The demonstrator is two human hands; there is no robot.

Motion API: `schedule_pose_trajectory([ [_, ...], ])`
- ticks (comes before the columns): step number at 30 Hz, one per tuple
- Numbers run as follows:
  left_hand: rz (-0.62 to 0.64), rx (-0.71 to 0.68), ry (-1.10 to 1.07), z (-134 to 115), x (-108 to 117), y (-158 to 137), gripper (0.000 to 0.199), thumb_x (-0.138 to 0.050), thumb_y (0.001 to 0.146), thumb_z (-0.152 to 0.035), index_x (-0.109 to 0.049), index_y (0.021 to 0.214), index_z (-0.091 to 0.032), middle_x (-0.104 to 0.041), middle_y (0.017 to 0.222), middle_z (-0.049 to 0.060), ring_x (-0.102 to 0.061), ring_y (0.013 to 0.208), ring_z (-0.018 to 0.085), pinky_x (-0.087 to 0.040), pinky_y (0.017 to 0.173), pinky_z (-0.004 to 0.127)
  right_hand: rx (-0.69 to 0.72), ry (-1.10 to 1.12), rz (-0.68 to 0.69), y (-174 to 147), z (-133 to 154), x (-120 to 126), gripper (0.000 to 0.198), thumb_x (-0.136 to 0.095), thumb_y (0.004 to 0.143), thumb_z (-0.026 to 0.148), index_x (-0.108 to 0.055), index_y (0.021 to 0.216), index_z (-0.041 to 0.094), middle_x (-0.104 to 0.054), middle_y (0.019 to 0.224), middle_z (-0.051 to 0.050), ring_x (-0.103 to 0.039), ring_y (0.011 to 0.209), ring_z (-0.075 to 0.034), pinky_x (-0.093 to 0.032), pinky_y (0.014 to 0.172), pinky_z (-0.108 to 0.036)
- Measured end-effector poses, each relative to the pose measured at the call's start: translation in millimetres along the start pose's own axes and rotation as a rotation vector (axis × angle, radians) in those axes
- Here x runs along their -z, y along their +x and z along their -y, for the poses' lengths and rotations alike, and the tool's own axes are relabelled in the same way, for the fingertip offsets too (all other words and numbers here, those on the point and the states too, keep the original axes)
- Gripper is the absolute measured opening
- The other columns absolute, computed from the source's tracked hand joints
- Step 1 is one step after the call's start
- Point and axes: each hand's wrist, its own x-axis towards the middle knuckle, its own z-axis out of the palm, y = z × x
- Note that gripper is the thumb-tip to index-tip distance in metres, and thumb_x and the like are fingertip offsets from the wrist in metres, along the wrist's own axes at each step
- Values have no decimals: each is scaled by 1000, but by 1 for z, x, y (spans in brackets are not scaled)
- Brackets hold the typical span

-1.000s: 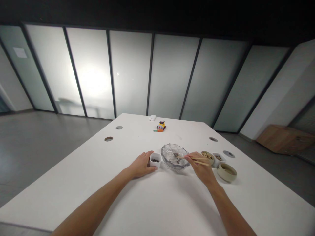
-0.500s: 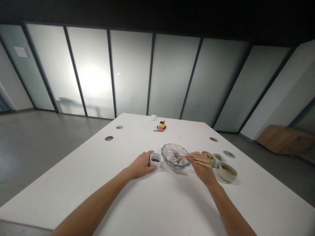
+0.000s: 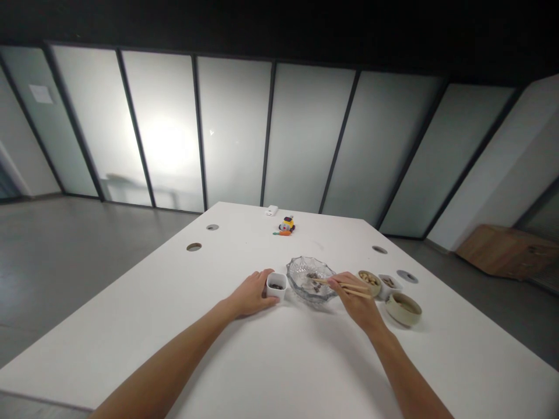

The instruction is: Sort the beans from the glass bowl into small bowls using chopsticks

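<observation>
My left hand point(image 3: 254, 295) is curved around a small white square cup point(image 3: 276, 294), its fingers and thumb against the sides; dark bits lie inside the cup. Just to the right stands a clear glass bowl point(image 3: 297, 284) with a scalloped rim and several small dark pieces at its bottom. Closed around a pair of wooden chopsticks point(image 3: 356, 290), my right hand point(image 3: 356, 302) is over the bowl's right edge. The chopstick tips reach down to the dark pieces; whether one is pinched between them I cannot tell.
On the right stand a bowl of pale nut-like pieces point(image 3: 369, 281), a white square dish point(image 3: 388, 285) with brownish pieces and a pale green bowl point(image 3: 404, 310). Farther back are a toy car point(image 3: 287, 224), a toy carrot point(image 3: 283, 233) and a white box point(image 3: 271, 210). Round holes pierce the table.
The chopstick tips have shifted slightly within the glass bowl, and my right hand has moved a little with them. My left hand stays at the white cup.
</observation>
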Motion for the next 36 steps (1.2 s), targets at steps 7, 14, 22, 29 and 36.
schedule_pose_trajectory([
  [7, -14, -18, -20, 0, 1, 0, 70, -79, 91, -47, -56, 154, -25, -74, 141, 16, -68, 133, 40, -54, 113, 52, 37, 40, -9, -2, -4, -4, 50, -67, 106, 70, -86, 94, 25, -84, 95, -12, -79, 90, -30, -67, 82, -45],
  [14, -18, -21, -24, -1, 1, 0, 70, -79, 91, -46, -57, 153, -24, -74, 141, 16, -69, 132, 39, -54, 113, 51, 25, 15, 57, -7, -18, -13, 50, -65, 109, 68, -85, 93, 25, -83, 97, -11, -79, 92, -29, -67, 85, -44],
  [22, -20, -13, -27, -1, 1, -1, 74, -80, 90, -47, -55, 156, -24, -73, 145, 16, -68, 135, 40, -53, 116, 51, 16, -4, 3, -6, -12, -11, 51, -65, 108, 70, -83, 92, 25, -81, 94, -10, -77, 86, -28, -66, 80, -42],
  [29, -20, -19, -31, 0, 0, -1, 71, -80, 92, -49, -57, 154, -25, -74, 142, 16, -68, 134, 39, -53, 115, 51, 30, -30, -113, -4, 11, -12, 52, -65, 107, 71, -83, 87, 26, -80, 89, -9, -76, 83, -28, -65, 79, -41],
  [36, -26, -14, -33, -2, 0, -1, 70, -80, 91, -49, -58, 153, -25, -74, 141, 16, -68, 133, 40, -53, 114, 52, 48, 25, -92, -6, 31, -22, 48, -63, 110, 67, -84, 94, 27, -83, 91, -9, -79, 85, -28, -67, 80, -41],
])
